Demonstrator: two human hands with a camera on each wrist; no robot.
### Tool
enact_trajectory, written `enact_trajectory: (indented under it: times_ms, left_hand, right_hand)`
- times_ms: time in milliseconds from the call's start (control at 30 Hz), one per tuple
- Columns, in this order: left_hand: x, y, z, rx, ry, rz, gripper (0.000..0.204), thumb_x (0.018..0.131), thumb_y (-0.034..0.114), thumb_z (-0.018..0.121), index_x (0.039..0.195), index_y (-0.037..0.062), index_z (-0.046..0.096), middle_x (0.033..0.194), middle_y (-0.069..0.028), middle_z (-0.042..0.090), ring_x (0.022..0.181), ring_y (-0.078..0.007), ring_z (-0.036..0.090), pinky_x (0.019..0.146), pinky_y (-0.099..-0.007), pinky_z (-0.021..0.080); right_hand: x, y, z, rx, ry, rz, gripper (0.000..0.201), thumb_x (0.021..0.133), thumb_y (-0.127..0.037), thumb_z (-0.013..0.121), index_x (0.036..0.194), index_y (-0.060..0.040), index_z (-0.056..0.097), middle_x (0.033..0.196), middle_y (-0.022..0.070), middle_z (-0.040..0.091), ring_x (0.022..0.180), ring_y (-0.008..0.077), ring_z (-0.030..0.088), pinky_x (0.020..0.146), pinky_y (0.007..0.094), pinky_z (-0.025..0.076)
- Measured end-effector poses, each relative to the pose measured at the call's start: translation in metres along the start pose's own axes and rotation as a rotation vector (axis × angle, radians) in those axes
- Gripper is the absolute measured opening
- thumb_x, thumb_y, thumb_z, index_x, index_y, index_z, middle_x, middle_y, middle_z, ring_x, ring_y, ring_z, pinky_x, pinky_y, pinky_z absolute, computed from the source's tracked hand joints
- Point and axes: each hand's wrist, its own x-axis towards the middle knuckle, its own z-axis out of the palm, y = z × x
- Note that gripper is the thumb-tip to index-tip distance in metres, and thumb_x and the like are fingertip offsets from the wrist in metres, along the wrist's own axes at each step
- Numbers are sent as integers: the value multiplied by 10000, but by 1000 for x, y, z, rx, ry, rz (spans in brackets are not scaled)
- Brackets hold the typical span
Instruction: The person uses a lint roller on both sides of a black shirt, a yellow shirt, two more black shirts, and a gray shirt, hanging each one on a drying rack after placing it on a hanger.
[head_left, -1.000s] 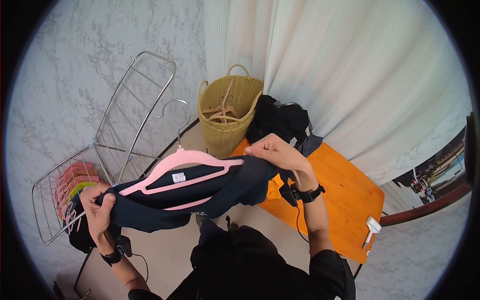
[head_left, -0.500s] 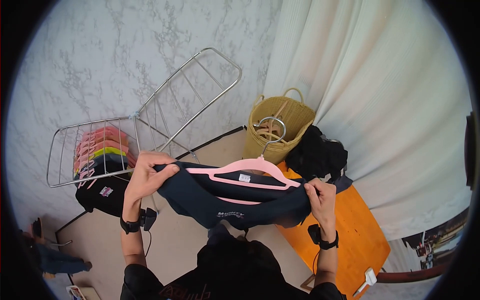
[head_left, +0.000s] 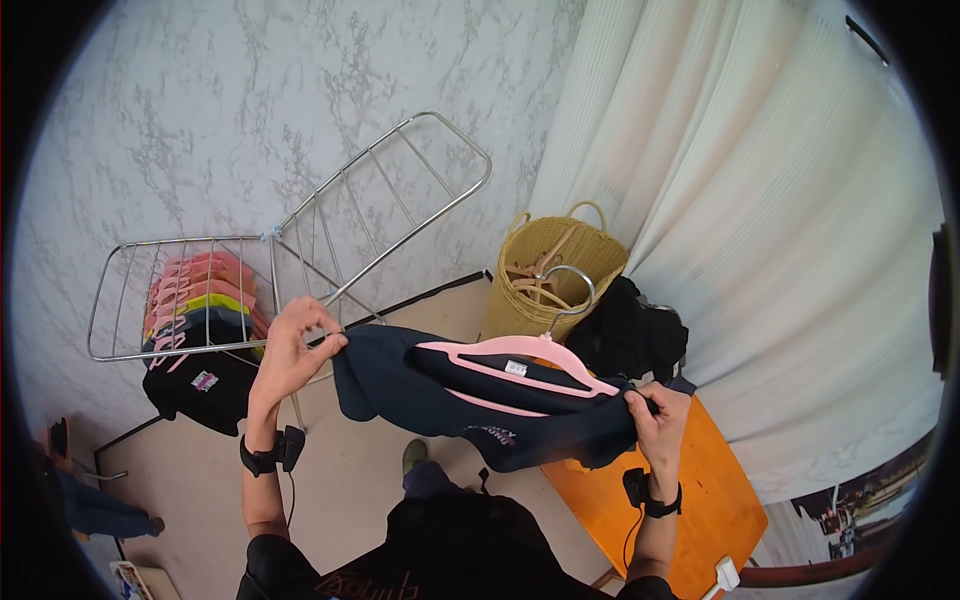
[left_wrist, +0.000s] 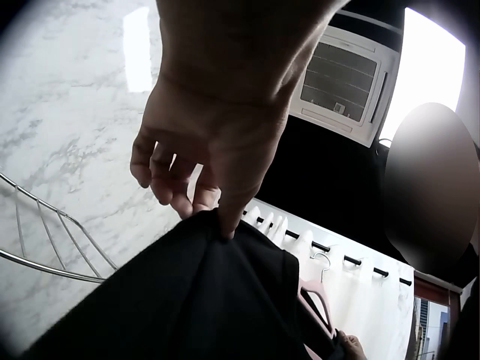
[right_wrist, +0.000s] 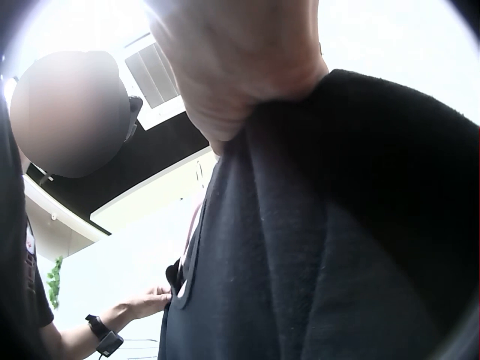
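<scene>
A dark navy shirt (head_left: 400, 375) with a small chest print hangs stretched between both hands in the head view. The pink hanger (head_left: 545, 346) sits inside its neck opening, its metal hook upward. My left hand (head_left: 292, 352) pinches the shirt's left shoulder between thumb and fingertips, out beyond the hanger's end. In the left wrist view, the cloth (left_wrist: 217, 285) peaks under that thumb. My right hand (head_left: 662, 420) grips the other shoulder, close to the hanger's right end. Cloth (right_wrist: 300, 225) fills much of the right wrist view and hides those fingertips.
A metal drying rack (head_left: 380, 240) at left carries several pink hangers (head_left: 215, 270) and a black printed shirt (head_left: 200, 385). Beyond my hands stand a wicker basket (head_left: 510, 312) with wooden hangers and a black clothes pile (head_left: 630, 340). An orange table (head_left: 700, 500) holds a white handheld tool (head_left: 726, 574).
The head view has turned left, bringing more of the rack in. My left hand has drawn the shirt's shoulder outward past the hanger's end; the right keeps its grip.
</scene>
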Motion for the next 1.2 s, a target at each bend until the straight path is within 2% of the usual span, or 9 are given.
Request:
enact_trajectory:
  times_ms: [133,200,267,367,467,833,1033,1133,1200]
  left_hand:
    - [5,40,18,161,216,189,407,766,78,718,1152,14,606,1081,-163,585,1019,-345,566,899,-393,453]
    - [7,71,42,118,121,190,500,769,149,738,1225,25,575,1155,-180,567,1085,-370,539,948,-411,438]
    - [11,96,66,324,70,428,367,802,220,733,1094,34,613,1021,-155,599,932,-354,592,802,-401,483]
    - [9,76,82,208,-144,182,244,852,253,703,929,43,605,823,-114,580,711,-325,594,603,-393,459]
    - [10,74,90,147,-56,344,221,891,233,672,820,52,567,698,-91,525,563,-311,548,491,-401,390]
    - [14,77,82,250,-91,270,240,878,240,694,763,54,593,596,-101,531,520,-299,559,482,-371,396]
    - [-1,88,82,248,-175,349,242,863,255,710,747,66,612,603,-89,546,502,-281,559,466,-363,405]
    - [-14,95,76,241,-183,369,229,855,259,715,754,77,620,606,-65,552,490,-265,553,455,-355,401]
    - [-23,97,65,266,-225,411,235,848,272,720,750,86,617,613,-45,547,484,-251,546,453,-341,397]
  right_hand:
    - [6,-6,8,20,-8,31,163,826,-84,742,737,18,651,591,72,612,509,145,582,498,253,403]
    - [10,-11,18,10,-40,-19,159,835,-83,727,739,17,650,578,60,600,500,115,551,494,246,382]
    - [14,-16,23,6,-88,-42,163,839,-100,737,757,20,662,606,74,632,521,133,590,499,248,404]
    - [10,-9,25,13,-88,-47,159,840,-95,736,764,24,664,605,71,633,510,138,588,497,243,403]
    - [3,-3,19,63,-153,106,210,854,-156,729,774,27,663,637,137,605,535,242,591,524,298,430]
    - [-16,57,-4,309,-461,435,282,832,-133,752,1041,36,664,935,71,678,819,128,609,738,256,481]
    - [53,-48,3,250,-222,-178,653,793,-129,753,1396,-100,503,1368,127,542,1100,258,627,912,303,520]
    - [69,-81,18,-116,-320,-658,463,819,-115,670,1272,-86,578,1470,71,444,992,213,612,782,303,540]
    - [75,-79,28,-193,-304,-758,401,801,-110,658,1197,-74,600,1417,61,480,978,201,597,760,299,536]
